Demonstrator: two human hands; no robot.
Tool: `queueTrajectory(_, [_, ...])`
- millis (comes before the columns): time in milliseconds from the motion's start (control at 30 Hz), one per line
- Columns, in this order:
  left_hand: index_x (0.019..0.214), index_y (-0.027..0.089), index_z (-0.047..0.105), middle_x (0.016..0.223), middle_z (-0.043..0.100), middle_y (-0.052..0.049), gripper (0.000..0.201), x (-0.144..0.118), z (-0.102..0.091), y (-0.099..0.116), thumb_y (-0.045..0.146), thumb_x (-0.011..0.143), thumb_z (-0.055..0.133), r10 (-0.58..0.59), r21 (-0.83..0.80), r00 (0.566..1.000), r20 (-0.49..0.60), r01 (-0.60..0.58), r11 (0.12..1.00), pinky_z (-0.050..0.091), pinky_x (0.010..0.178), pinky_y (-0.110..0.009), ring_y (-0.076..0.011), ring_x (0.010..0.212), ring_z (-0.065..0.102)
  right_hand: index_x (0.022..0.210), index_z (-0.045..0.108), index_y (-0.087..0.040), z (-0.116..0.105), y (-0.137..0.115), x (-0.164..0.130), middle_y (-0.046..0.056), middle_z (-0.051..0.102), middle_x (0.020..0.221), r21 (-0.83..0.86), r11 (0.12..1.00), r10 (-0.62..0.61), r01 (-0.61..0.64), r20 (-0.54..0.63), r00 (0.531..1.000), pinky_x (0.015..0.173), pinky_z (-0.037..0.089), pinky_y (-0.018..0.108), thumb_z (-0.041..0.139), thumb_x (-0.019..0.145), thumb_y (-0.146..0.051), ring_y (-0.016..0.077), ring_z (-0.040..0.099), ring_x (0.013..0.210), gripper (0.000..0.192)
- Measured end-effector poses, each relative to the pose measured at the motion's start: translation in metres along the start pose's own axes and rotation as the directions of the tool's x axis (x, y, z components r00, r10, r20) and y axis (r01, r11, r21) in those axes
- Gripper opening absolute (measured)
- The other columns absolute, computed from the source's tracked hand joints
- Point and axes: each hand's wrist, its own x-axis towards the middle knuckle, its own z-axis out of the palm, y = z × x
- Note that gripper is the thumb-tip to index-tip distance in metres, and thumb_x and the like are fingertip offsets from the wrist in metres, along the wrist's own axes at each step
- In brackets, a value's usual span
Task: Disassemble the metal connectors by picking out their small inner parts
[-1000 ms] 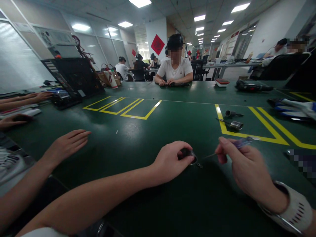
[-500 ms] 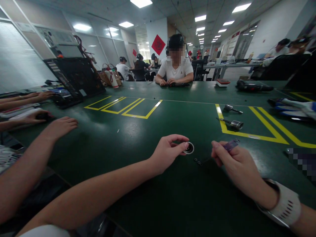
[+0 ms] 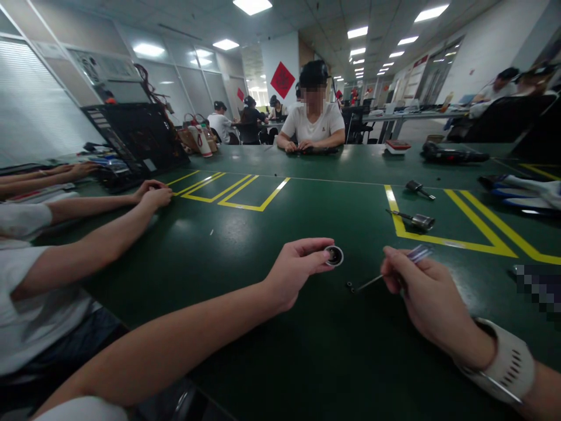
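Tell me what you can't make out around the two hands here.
Head view only:
- Small black parts at the screwdriver tip: too small to identify.
- Ring-shaped part: far side hidden by the left hand.
- Screwdriver handle: mostly covered by the right hand.
- Object at the right edge: pixelated.

Small round metal ring with dark centre, pinched upright at fingertip level just above the table, open face toward the camera. Thin screwdriver with translucent handle held tilted, tip lowered to small black screws lying on the table.
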Motion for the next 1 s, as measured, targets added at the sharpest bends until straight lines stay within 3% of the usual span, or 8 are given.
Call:
queueTrajectory(67, [0.102,0.016,0.064,0.104,0.067,-0.007,0.024,-0.001,0.0,0.0,0.011,0.078,0.062,0.001,0.006,1.0,0.014,-0.001,1.0,0.05,0.09,-0.037,-0.0172,0.095,0.064,0.063,0.058,-0.02,0.0,0.0,0.0,0.001,0.054,0.057,0.213,0.977,0.023,-0.014,-0.04,0.999,0.046,0.044,0.027,0.055,0.08,-0.044,0.013,0.05,0.049,0.03])
queueTrajectory(133, [0.102,0.016,0.065,0.102,0.068,-0.006,0.025,-0.003,0.001,0.001,0.011,0.077,0.062,0.002,0.015,1.0,0.021,-0.003,1.0,0.05,0.09,-0.038,-0.0167,0.093,0.064,0.067,0.06,-0.02,0.0,-0.001,-0.003,0.002,0.057,0.062,0.269,0.96,-0.071,0.077,-0.031,0.997,0.05,0.047,0.028,0.055,0.081,-0.04,0.0139,0.052,0.053,0.025])
queueTrajectory(267, [0.101,0.015,0.065,0.093,0.07,-0.005,0.028,-0.004,0.003,0.001,0.01,0.074,0.065,0.019,0.047,0.999,0.026,-0.02,0.999,0.049,0.089,-0.037,-0.0156,0.087,0.065,0.081,0.062,-0.023,-0.003,-0.004,-0.014,0.002,0.061,0.074,0.033,0.922,-0.387,0.385,0.089,0.918,0.059,0.048,0.03,0.048,0.088,-0.028,0.0163,0.057,0.068,0.016])
queueTrajectory(433, [0.099,0.013,0.065,0.086,0.071,-0.004,0.03,-0.006,0.006,0.0,0.009,0.069,0.068,0.075,0.089,0.997,0.008,-0.075,0.993,0.05,0.085,-0.034,-0.0152,0.082,0.066,0.09,0.058,-0.022,0.0,-0.015,-0.024,0.003,0.06,0.077,-0.226,0.709,-0.618,0.668,0.255,0.743,0.065,0.046,0.032,0.047,0.085,-0.013,0.0171,0.058,0.074,0.015])
queueTrajectory(533, [0.097,0.013,0.064,0.083,0.071,-0.004,0.031,-0.007,0.007,-0.002,0.01,0.067,0.069,0.088,0.101,0.996,0.013,-0.089,0.991,0.05,0.084,-0.033,-0.016,0.082,0.067,0.096,0.057,-0.022,0.003,-0.018,-0.026,0.004,0.062,0.078,-0.278,0.601,-0.672,0.749,0.332,0.662,0.069,0.047,0.034,0.048,0.082,-0.009,0.0183,0.058,0.076,0.021])
queueTrajectory(667, [0.092,0.012,0.063,0.079,0.07,-0.004,0.028,-0.006,0.007,-0.005,0.01,0.065,0.068,0.108,0.133,0.994,-0.011,-0.106,0.985,0.051,0.08,-0.033,-0.0164,0.078,0.067,0.101,0.056,-0.021,0.006,-0.017,-0.028,0.004,0.063,0.079,-0.322,0.496,-0.697,0.806,0.406,0.591,0.075,0.046,0.039,0.05,0.079,-0.007,0.0198,0.059,0.077,0.027])
queueTrajectory(900, [0.083,0.013,0.061,0.072,0.068,-0.002,0.021,-0.003,0.006,-0.009,0.009,0.063,0.065,0.148,0.16,0.989,-0.018,-0.143,0.977,0.051,0.068,-0.028,-0.0143,0.068,0.065,0.099,0.055,-0.018,0.008,-0.019,-0.031,0.004,0.062,0.074,-0.34,0.365,-0.718,0.866,0.49,0.495,0.077,0.044,0.04,0.048,0.078,-0.005,0.0187,0.057,0.07,0.025])
queueTrajectory(1000, [0.084,0.012,0.062,0.074,0.068,-0.002,0.021,-0.003,0.007,-0.008,0.009,0.063,0.065,0.154,0.141,0.988,-0.009,-0.151,0.978,0.051,0.069,-0.027,-0.0135,0.07,0.065,0.099,0.053,-0.018,0.008,-0.019,-0.032,0.004,0.063,0.076,-0.353,0.346,-0.713,0.869,0.504,0.488,0.079,0.043,0.041,0.048,0.078,-0.005,0.0185,0.056,0.069,0.025])
